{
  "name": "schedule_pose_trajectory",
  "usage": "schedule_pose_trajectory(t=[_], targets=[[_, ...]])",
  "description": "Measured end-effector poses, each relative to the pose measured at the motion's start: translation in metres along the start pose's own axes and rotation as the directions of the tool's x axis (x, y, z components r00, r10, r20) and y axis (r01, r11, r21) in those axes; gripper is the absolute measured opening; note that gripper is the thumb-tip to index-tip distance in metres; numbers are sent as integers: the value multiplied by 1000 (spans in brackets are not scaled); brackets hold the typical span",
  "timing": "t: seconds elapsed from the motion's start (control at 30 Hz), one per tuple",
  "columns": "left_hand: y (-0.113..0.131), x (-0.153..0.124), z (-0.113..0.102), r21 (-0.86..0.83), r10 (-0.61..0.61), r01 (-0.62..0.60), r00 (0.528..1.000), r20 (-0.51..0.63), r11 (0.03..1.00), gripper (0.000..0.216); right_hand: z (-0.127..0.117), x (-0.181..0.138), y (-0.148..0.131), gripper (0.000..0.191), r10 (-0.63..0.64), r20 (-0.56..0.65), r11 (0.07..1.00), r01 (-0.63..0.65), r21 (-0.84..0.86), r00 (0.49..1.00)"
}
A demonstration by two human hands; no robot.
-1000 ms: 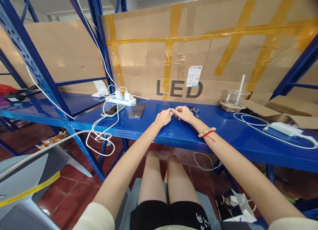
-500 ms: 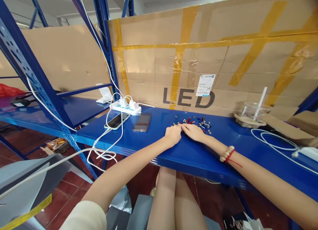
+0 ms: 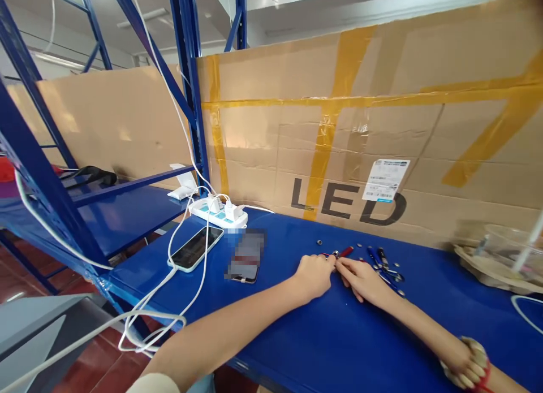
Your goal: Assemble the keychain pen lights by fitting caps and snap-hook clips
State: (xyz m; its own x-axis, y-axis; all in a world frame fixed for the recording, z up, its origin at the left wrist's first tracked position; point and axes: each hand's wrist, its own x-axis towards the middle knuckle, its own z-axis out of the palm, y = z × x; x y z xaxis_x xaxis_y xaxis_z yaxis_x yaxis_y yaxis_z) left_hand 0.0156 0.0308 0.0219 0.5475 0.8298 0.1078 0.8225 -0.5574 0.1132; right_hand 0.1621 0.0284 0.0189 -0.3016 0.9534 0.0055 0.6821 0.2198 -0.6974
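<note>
My left hand (image 3: 314, 278) is closed above the blue shelf top, its thumb and forefinger bent together. Against its fingertips come those of my right hand (image 3: 365, 281), also closed in a pinch. Whatever the fingers hold is too small and too covered to make out. Just beyond the fingertips shows a small shiny metal piece (image 3: 336, 254), with a red-handled piece (image 3: 347, 251) beside it. Several blue-handled pieces (image 3: 374, 257) and small round metal bits lie right of and behind my right hand. One round metal bit (image 3: 319, 242) lies alone behind my left hand.
Left on the blue shelf (image 3: 271, 336) are a white-edged phone (image 3: 197, 247), a second, blurred phone (image 3: 246, 257) and a white power strip (image 3: 218, 214) with cables. A cardboard sheet (image 3: 263, 155) stands behind. At right, a clear cup (image 3: 503, 243) sits in a cardboard holder (image 3: 479, 268).
The view has moved closer and tilted up, so my legs have left the frame. Both hands stay together at the small parts; more of my right hand's fingers now show.
</note>
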Motion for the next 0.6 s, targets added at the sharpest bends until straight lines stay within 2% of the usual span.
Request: schedule_pose_trajectory(t=[0.13,0.27,0.37,0.47,0.6], targets=[[1,-7,-2,-39,23,-23,1000,-13,999,32,-2,-12,6,37,-71,-73,996,74,42,995],[6,-15,-4,-134,35,-42,998,-59,990,33,-6,-24,12,37,-50,-194,990,74,118,980],[9,-16,-5,-223,23,-42,996,-85,974,31,-9,-27,17,36,-20,-307,988,67,142,952],[9,-14,-3,-260,16,-42,995,-99,965,30,-10,-28,20,34,-40,-406,969,135,208,913],[8,-12,1,-271,52,-68,996,-66,960,30,-12,-28,18,33,-108,-411,937,231,263,905]])
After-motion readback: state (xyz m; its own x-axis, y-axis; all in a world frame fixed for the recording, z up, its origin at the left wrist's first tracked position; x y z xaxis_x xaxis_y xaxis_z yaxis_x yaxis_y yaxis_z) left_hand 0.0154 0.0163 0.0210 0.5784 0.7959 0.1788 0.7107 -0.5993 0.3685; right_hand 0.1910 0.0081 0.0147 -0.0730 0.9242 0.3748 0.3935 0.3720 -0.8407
